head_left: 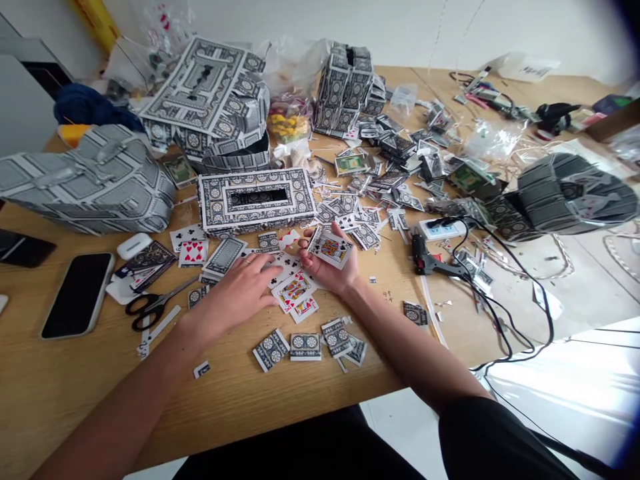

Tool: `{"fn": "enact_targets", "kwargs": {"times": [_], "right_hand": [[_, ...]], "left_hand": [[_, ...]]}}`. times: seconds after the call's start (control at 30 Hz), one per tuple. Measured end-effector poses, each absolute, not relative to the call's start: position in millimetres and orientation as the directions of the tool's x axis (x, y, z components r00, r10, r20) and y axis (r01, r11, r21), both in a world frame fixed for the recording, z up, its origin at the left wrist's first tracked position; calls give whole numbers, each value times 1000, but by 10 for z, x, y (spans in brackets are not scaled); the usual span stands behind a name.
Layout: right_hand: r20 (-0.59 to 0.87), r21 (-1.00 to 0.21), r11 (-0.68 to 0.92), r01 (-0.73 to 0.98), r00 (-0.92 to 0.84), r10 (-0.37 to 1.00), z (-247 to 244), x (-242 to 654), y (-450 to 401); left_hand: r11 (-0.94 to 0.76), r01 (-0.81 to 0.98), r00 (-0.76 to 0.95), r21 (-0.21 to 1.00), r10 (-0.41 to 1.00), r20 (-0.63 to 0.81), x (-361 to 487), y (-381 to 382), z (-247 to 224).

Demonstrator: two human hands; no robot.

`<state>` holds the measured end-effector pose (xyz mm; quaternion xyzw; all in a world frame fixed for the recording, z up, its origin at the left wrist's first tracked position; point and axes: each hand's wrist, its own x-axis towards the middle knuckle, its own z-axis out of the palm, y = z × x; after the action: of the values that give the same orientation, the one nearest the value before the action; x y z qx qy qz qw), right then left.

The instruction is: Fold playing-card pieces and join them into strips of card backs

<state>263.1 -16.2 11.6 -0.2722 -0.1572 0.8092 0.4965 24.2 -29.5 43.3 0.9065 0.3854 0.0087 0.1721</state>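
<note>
Palm up, my right hand [333,267] holds a face card [331,249] between its fingers and palm. My left hand [245,287] rests palm down with spread fingers on loose playing cards [286,268] in the middle of the table. Red face cards [295,291] lie between the two hands. Just behind the hands stands a box [257,199] covered in patterned card backs, with a slot in its top. Several folded card pieces [305,347] lie nearer the table's front edge.
Black scissors [150,307] and a phone [79,293] lie at left. A glue gun [435,260] with black cables is at right, beside a power strip [443,229]. Card-covered shapes [200,100] and piles of folded cards [395,153] fill the back.
</note>
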Motion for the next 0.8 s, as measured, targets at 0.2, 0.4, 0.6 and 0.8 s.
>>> {"fn": "enact_targets", "kwargs": {"times": [0.2,0.4,0.6,0.8], "right_hand": [[-288,-490,-450,-746,-349,892,116,2620,-160],[-321,-490,-423,-762,-293,900,101,2585,-172],[-324,-489,-422,-763,-290,901,134,2566,-180],[-338,-505,-427,-750,-283,898,101,2585,-173]], "left_hand": [[-620,736,649,270,760,-23,247,-314,409],[-501,844,514,192,858,-21,328,-359,364],[-403,833,466,378,881,-87,316,-336,337],[-349,808,461,474,876,-140,327,-325,388]]}}
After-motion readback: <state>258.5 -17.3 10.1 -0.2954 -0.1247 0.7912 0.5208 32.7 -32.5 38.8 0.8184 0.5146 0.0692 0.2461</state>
